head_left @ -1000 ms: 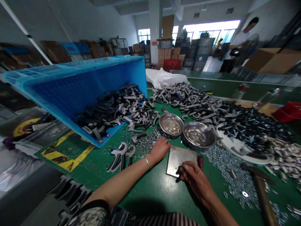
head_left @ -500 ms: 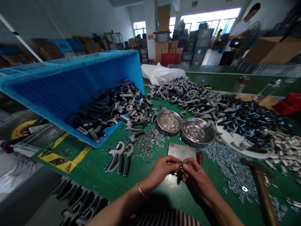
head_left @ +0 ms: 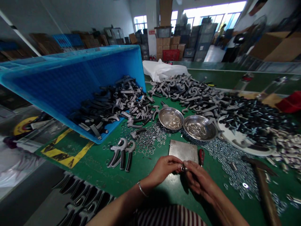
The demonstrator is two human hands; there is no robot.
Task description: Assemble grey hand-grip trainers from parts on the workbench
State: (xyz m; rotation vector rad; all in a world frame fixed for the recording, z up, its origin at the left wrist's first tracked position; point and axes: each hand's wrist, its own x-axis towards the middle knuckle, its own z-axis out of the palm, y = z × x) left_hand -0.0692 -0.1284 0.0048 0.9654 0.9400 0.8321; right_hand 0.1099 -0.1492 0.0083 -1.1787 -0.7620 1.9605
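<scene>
a: what changed?
b: left hand (head_left: 166, 169) came back from the metal plate's (head_left: 184, 150) far left corner, now meets right hand (head_left: 199, 179).
a: grip?
b: both closed, fingertips pinching a small metal part (head_left: 183, 168), just above the desk (head_left: 141, 174) by the plate's near side.
a: meaning?
b: handling's two-handed now, probably fitting or adjusting.

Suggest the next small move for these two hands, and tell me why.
I'd probably press gently with the right hand while the left hand steadies the small shiny metal piece: the fingertips of both hands meet at it, by the metal plate. Its details are too small to tell, so avoid force.
</scene>
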